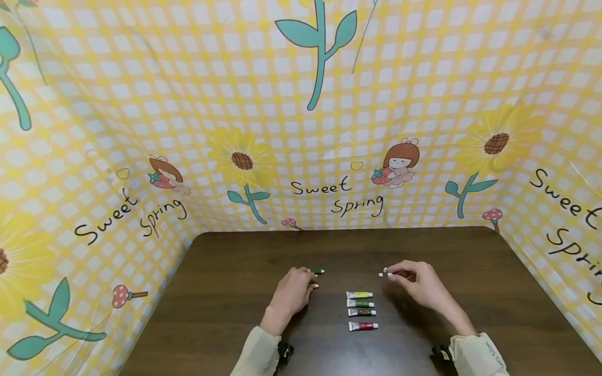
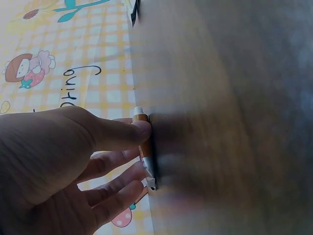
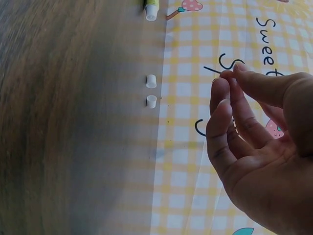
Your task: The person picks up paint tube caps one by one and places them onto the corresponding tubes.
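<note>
My left hand [image 1: 292, 290] pinches an orange-brown paint tube [image 2: 143, 147] between thumb and forefinger, its white cap showing above the thumb. A green paint tube [image 1: 317, 271] lies just past those fingertips, partly hidden by them. Two small white caps [image 3: 151, 81] lie on the table close together. Beside them in the head view is my right hand [image 1: 420, 284], thumb and forefinger near each other and the other fingers loosely bent. No object shows between its fingertips. Between the hands lie a yellow tube [image 1: 359, 295], another green tube [image 1: 360, 303], a black tube [image 1: 362, 312] and a red tube [image 1: 363, 326].
The tubes in the middle form a column on the dark brown wooden table [image 1: 226, 256], caps pointing right. A yellow checked cloth [image 1: 301, 130] with flower prints hangs along the table's back and sides. A black strap [image 1: 285, 352] is around the left wrist.
</note>
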Motion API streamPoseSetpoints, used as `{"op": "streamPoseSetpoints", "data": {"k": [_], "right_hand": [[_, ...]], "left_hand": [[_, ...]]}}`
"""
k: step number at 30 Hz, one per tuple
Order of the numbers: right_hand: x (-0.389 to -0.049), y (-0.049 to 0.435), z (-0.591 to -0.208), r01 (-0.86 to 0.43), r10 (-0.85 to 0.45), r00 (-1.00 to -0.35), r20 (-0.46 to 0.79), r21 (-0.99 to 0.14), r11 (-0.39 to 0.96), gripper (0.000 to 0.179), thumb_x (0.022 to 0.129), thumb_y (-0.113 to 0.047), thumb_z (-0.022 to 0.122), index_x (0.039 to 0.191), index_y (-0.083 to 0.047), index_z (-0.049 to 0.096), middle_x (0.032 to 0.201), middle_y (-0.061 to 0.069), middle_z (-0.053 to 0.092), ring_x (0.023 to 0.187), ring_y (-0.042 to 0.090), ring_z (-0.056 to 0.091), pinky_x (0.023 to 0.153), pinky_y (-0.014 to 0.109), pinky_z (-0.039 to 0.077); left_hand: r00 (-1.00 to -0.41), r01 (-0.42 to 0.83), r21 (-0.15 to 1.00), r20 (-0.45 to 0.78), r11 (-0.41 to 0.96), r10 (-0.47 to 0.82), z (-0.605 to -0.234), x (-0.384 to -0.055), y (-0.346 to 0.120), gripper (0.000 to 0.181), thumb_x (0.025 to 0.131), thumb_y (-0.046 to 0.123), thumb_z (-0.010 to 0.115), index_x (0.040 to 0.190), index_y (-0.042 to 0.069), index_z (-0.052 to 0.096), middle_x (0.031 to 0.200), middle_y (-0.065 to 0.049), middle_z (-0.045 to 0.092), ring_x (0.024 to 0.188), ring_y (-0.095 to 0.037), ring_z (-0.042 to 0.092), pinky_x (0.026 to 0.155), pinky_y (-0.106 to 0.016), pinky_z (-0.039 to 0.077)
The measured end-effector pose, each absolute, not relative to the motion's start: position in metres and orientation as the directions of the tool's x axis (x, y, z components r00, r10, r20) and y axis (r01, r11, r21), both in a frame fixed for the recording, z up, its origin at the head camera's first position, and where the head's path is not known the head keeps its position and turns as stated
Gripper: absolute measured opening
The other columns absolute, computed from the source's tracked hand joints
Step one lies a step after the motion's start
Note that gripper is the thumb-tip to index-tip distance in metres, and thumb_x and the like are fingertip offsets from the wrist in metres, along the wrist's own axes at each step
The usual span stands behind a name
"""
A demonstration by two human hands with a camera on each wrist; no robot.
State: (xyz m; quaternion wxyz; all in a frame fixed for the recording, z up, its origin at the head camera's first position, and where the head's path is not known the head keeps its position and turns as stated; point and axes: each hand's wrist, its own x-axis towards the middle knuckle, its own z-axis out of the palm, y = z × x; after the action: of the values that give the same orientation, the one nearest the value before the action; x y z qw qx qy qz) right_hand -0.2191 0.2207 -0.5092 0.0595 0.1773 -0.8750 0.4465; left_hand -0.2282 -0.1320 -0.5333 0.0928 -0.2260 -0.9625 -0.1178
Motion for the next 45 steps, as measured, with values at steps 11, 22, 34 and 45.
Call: {"op": "streamPoseSetpoints", "data": {"k": [11,22,34,45], "right_hand": [[-0.22,0.221,-0.509,-0.361,-0.252,-0.932,0.262,-0.749,0.556,0.01,0.096,-0.009,0.08,0.105,-0.006,0.082,0.098,0.001,0.081,0.077,0.003,0.065,0.067,0.024,0.055],[-0.218,0.217,-0.506,-0.357,-0.248,-0.933,0.26,-0.754,0.551,0.01,0.097,-0.013,0.08,0.106,-0.009,0.082,0.099,-0.003,0.08,0.082,0.004,0.067,0.071,0.025,0.057],[-0.214,0.21,-0.508,-0.438,-0.278,-0.899,0.339,-0.733,0.52,0.011,0.096,-0.009,0.079,0.106,-0.009,0.083,0.098,-0.002,0.081,0.078,0.002,0.066,0.066,0.024,0.055],[-0.212,0.199,-0.509,-0.434,-0.278,-0.899,0.339,-0.77,0.468,0.009,0.097,-0.014,0.079,0.104,-0.018,0.083,0.1,-0.003,0.082,0.086,0.006,0.073,0.072,0.024,0.059]], "left_hand": [[-0.872,0.471,0.201,0.256,0.859,0.418,-0.529,-0.229,-0.134,0.004,0.096,0.014,0.081,0.099,0.012,0.081,0.093,-0.002,0.072,0.086,-0.025,0.069,0.076,-0.039,0.061],[-0.862,0.495,0.252,0.261,0.832,0.434,-0.514,-0.225,-0.129,0.006,0.1,0.015,0.076,0.102,0.011,0.081,0.092,-0.001,0.068,0.081,-0.017,0.067,0.071,-0.033,0.059],[-0.844,0.522,0.222,0.275,0.823,0.461,-0.506,-0.218,-0.119,0.006,0.101,0.016,0.075,0.102,0.013,0.08,0.094,0.001,0.07,0.084,-0.017,0.067,0.073,-0.033,0.059],[-0.827,0.547,0.226,0.295,0.806,0.479,-0.494,-0.206,-0.113,0.005,0.101,0.014,0.076,0.102,0.016,0.08,0.096,0.002,0.073,0.087,-0.018,0.069,0.075,-0.034,0.061]]}}
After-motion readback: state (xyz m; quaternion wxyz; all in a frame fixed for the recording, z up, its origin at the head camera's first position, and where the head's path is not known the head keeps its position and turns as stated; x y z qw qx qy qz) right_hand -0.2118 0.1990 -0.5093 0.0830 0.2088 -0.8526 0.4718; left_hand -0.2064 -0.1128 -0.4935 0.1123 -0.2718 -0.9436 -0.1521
